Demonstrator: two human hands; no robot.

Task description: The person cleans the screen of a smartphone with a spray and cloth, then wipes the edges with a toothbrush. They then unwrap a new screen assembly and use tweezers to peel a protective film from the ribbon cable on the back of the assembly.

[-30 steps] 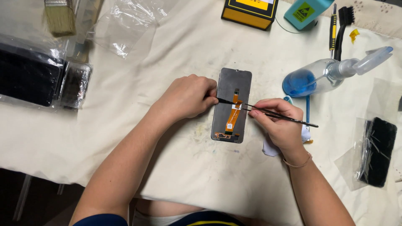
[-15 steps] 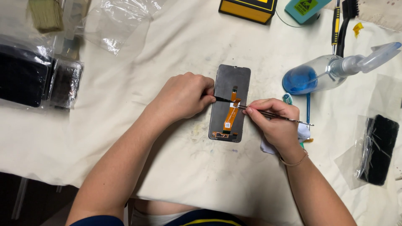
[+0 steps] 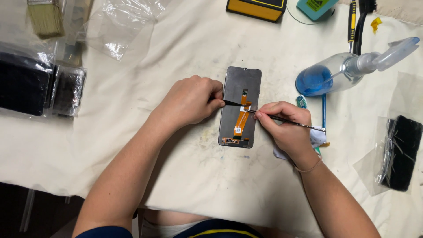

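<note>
Phone screen panel (image 3: 240, 108) lies between left hand (image 3: 189, 101) and right hand (image 3: 286, 128)

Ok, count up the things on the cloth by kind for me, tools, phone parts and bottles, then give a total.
Phone screen panels: 1, at the hands
Bagged dark phone parts: 3
Paintbrush: 1
Thin probe tool in right hand: 1
Spray bottle, blue liquid: 1
Toothbrush: 1
Total: 8
</note>
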